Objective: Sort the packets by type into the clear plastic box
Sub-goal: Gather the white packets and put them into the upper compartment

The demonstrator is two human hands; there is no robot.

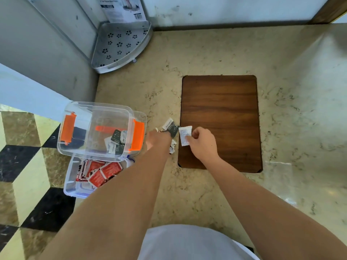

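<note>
A clear plastic box [78,147] with orange latches stands at the counter's left edge, with a few black-and-white packets [117,140] inside. Below it a second clear box [70,186] holds red packets [102,174]. My left hand [156,139] is closed around a bunch of black and white packets [171,128], just right of the upper box. My right hand [201,142] pinches a small white packet [185,135] at the left edge of the wooden board. More crumpled packets [172,147] show beneath my left hand.
A dark wooden board [221,113] lies on the marble counter [206,53]. A perforated metal corner shelf [120,45] sits at the back left by the wall. The counter drops off at the left to a checkered floor [24,166].
</note>
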